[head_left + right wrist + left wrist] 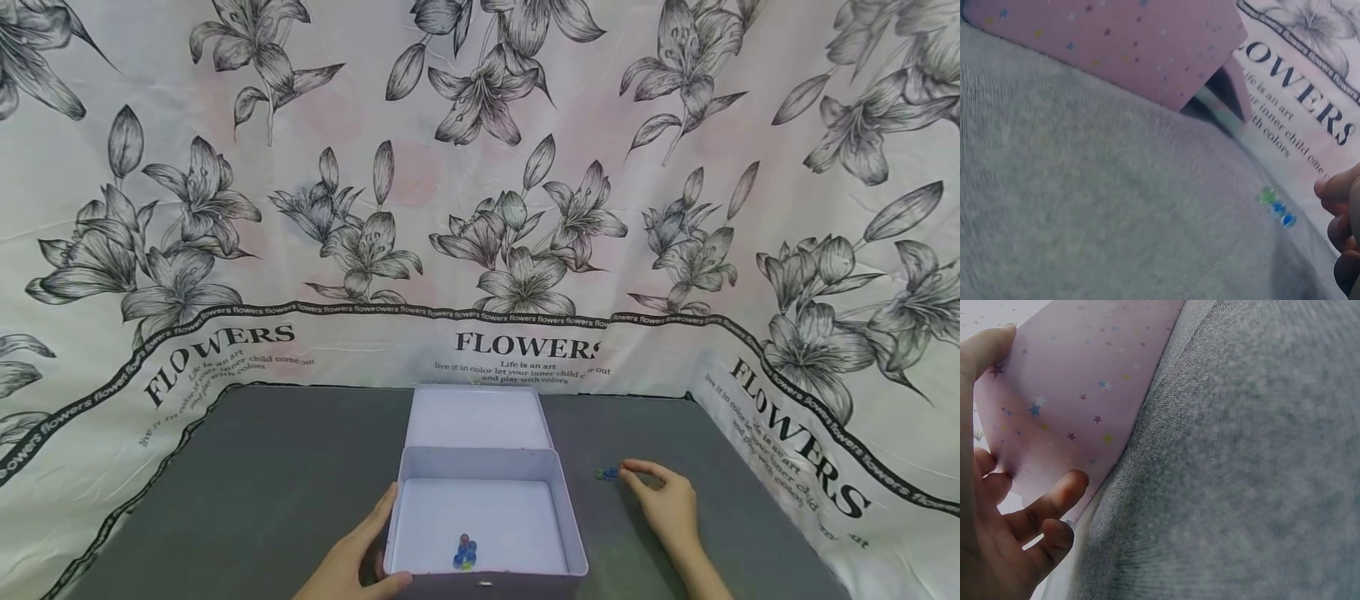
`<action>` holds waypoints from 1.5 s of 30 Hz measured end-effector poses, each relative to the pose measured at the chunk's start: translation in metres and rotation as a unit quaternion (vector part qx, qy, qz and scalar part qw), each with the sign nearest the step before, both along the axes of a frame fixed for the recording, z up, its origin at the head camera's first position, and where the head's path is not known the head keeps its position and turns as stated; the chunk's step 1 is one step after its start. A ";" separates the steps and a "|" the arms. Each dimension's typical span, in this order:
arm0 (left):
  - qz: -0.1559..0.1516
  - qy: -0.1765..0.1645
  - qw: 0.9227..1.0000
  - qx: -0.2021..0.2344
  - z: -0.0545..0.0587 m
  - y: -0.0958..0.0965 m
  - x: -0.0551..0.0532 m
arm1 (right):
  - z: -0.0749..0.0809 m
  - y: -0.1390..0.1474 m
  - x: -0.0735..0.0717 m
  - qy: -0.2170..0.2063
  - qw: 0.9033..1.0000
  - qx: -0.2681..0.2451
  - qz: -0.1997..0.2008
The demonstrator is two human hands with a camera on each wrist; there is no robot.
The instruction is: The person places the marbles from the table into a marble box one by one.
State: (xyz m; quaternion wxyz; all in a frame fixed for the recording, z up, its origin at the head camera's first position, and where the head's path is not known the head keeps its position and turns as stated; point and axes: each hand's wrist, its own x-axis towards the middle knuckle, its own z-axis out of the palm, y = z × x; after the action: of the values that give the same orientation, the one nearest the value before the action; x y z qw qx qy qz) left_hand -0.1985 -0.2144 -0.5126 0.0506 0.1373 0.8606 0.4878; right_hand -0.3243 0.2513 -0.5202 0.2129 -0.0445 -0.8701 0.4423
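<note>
A lidded box (487, 525), white inside and pink with small stars outside, stands with its lid (476, 417) laid back. My left hand (360, 550) holds the box at its near left corner, thumb at the front wall and fingers along the left side; two fingertips (1072, 487) curl in front of the starry wall. Several glass marbles (465, 553), mostly blue, lie inside near the front. Right of the box, my right hand (663, 500) is beside a short row of marbles, one green marble (1267, 195) and two blue marbles (1284, 213). Its thumb and forefinger are bent near the row's right end.
Dark grey cloth (300, 467) covers the table under the box. A white curtain (360, 350) with printed flowers and lettering hangs behind and along both sides. The opened lid reaches back nearly to the curtain.
</note>
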 end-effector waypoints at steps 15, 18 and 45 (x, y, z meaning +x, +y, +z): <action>0.009 -0.008 1.000 -0.010 -0.002 0.002 -0.001 | 0.051 -0.014 0.016 0.021 0.996 -0.069 0.049; 0.010 -0.002 1.000 -0.013 -0.001 0.002 0.000 | 0.056 -0.020 0.019 0.024 0.995 -0.073 0.064; -0.010 -0.013 1.000 -0.002 0.001 0.000 -0.002 | 0.066 -0.116 0.022 0.026 0.975 -0.112 0.189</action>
State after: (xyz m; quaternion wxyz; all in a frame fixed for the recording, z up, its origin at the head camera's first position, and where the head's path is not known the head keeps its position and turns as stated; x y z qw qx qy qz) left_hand -0.2007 -0.2141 -0.5111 0.0666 0.1395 0.8595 0.4871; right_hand -0.3026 0.1349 -0.4543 0.1417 0.1083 -0.8022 0.5698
